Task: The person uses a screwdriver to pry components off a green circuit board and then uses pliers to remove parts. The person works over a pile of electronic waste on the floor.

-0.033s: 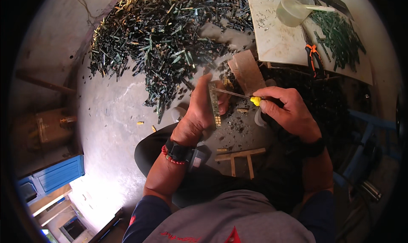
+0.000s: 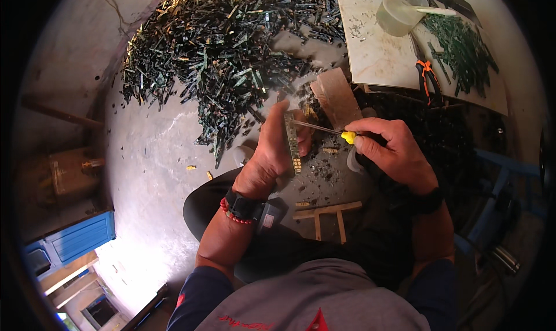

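Note:
My left hand (image 2: 272,143) is closed around a narrow green circuit board strip (image 2: 293,145) with gold pads near its lower end, held upright. In my right hand (image 2: 397,151) is a screwdriver with a yellow collar (image 2: 348,137); its thin metal shaft (image 2: 317,127) points left and its tip meets the strip's upper part. Most of the screwdriver's handle is hidden in my palm. Dark crumbs and small bits (image 2: 324,174) lie on the floor below my hands. Just beyond them lies a brown slab (image 2: 337,97).
A large heap of dark board strips (image 2: 226,47) spreads across the floor ahead. On a pale board (image 2: 376,59) at right stand a clear plastic jug (image 2: 399,11), orange-handled pliers (image 2: 427,79) and a pile of green strips (image 2: 463,56). A small wooden frame (image 2: 327,210) lies near my legs.

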Motion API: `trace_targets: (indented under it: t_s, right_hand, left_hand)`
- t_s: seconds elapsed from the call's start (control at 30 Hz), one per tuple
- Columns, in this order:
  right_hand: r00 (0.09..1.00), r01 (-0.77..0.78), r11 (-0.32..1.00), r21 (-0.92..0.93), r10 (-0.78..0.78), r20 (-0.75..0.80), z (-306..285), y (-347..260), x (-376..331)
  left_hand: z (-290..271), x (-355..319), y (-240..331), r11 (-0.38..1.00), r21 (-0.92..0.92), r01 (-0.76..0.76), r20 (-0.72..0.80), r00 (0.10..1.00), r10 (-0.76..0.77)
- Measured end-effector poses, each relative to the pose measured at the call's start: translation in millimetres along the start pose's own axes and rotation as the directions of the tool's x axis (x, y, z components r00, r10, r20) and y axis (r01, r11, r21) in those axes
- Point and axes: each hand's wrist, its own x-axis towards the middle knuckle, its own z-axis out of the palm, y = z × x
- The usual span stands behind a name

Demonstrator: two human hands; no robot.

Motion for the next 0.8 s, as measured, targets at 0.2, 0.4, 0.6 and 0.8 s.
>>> trace_targets:
  t_s: [0.2, 0.4, 0.6, 0.8]
  right_hand:
    - [1.0, 0.001, 1.0, -0.007, -0.001, -0.012, -8, 8, 1]
    - [0.997, -0.061, 0.997, 0.056, 0.058, 0.056, -11, 7, 1]
    - [0.978, -0.182, 0.968, 0.173, 0.159, 0.138, -17, 7, 1]
    - [0.906, -0.408, 0.876, 0.256, 0.356, 0.228, -19, -4, 4]
  left_hand:
    - [1, 2, 0, 0.999, -0.016, 0.049, 0.048, 0.998, -0.048]
    - [-3, 2, -4, 0.993, -0.05, 0.106, 0.117, 0.988, -0.1]
    - [1, -1, -6, 0.993, 0.1, 0.061, 0.125, 0.989, -0.073]
    - [-5, -5, -4, 0.996, 0.05, 0.075, 0.108, 0.991, -0.08]
